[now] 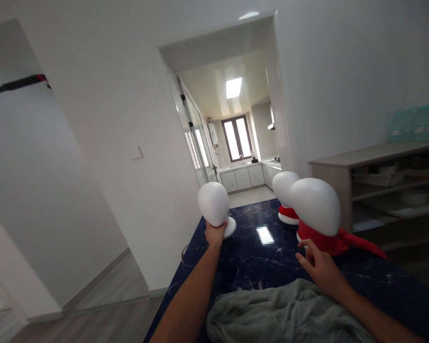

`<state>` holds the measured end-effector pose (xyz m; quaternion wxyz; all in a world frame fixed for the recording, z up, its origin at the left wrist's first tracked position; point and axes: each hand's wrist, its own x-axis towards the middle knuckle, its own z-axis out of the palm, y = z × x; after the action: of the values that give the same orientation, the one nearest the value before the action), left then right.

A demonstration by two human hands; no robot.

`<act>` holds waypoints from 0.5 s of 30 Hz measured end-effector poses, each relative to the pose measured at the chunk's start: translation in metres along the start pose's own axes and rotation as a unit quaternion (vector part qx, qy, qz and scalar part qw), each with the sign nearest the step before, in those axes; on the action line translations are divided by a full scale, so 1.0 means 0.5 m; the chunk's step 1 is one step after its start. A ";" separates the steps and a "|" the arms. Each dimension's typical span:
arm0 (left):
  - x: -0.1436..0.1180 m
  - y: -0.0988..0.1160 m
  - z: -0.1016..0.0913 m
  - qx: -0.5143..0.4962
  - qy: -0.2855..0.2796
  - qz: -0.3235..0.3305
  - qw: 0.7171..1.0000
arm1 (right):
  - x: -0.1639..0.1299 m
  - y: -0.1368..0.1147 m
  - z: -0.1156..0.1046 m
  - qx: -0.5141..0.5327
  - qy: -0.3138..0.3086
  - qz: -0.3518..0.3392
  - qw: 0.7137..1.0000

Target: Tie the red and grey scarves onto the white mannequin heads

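The left hand (215,234) is clamped on a white mannequin head (213,202), near the edge of the surface (250,262); the right hand (320,267), fingers apart, has open room leftward.

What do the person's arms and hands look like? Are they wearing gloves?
No gloves! The left hand and right hand are bare. No sleeve shows on the left forearm or right forearm, and I see no watch or bracelet. Tiny rings would be hard to spot.
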<state>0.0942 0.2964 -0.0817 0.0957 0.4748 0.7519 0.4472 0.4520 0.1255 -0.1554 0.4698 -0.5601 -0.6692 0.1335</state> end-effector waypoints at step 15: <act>0.257 -0.162 -0.032 0.024 0.004 -0.017 1.000 | 0.008 0.014 0.007 -0.032 -0.013 0.033 0.999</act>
<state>-0.0339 0.3777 -0.0982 0.0885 0.4625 0.7706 0.4296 0.4541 0.1327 -0.1601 0.4383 -0.5944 -0.6606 0.1348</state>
